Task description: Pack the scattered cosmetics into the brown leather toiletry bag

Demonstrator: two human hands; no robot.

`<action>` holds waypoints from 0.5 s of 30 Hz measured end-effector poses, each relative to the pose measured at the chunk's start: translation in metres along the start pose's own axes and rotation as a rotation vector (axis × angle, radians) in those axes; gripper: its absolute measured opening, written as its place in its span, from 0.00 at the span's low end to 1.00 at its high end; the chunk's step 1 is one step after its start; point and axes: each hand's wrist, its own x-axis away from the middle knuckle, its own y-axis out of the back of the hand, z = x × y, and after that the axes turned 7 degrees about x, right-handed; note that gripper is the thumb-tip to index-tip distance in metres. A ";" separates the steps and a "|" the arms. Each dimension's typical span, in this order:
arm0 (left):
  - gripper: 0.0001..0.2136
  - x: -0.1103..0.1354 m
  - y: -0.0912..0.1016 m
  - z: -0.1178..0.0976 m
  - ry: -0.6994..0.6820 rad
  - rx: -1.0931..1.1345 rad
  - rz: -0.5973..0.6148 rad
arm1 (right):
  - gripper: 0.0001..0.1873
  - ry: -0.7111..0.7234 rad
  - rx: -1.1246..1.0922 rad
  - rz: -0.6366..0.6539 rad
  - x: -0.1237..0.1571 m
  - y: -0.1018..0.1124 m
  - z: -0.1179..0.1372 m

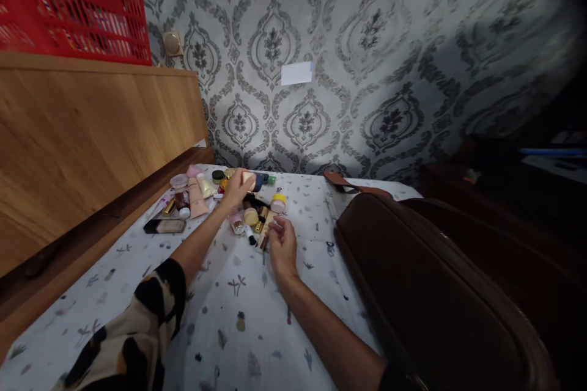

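My left hand (237, 188) is closed round a beige tube with a dark blue cap (255, 181), held just above a heap of cosmetics (250, 215) on a white patterned cloth (238, 311). My right hand (282, 244) rests on the cloth at the near edge of the heap, its fingertips pinched on a small slim item (266, 233) that I cannot name. A yellow-lidded jar (277, 202) stands just beyond the right hand. Pink tubes (196, 192) and small bottles lie to the left of my left hand.
A dark brown leather bag (426, 281) fills the right side of the surface. A flat black and gold compact (165, 226) lies at the left. A wooden headboard (92, 140) runs along the left, with a red plastic basket (73, 6) on top. Patterned wallpaper stands behind.
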 end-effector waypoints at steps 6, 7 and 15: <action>0.17 0.062 0.044 0.018 0.059 0.116 -0.029 | 0.14 0.062 0.056 0.078 0.005 0.006 0.025; 0.17 0.074 0.049 0.018 0.064 0.123 -0.021 | 0.14 0.101 0.085 0.106 0.006 0.007 0.029; 0.15 0.124 0.071 0.010 0.038 0.082 0.006 | 0.13 0.504 0.382 0.363 0.018 0.008 0.053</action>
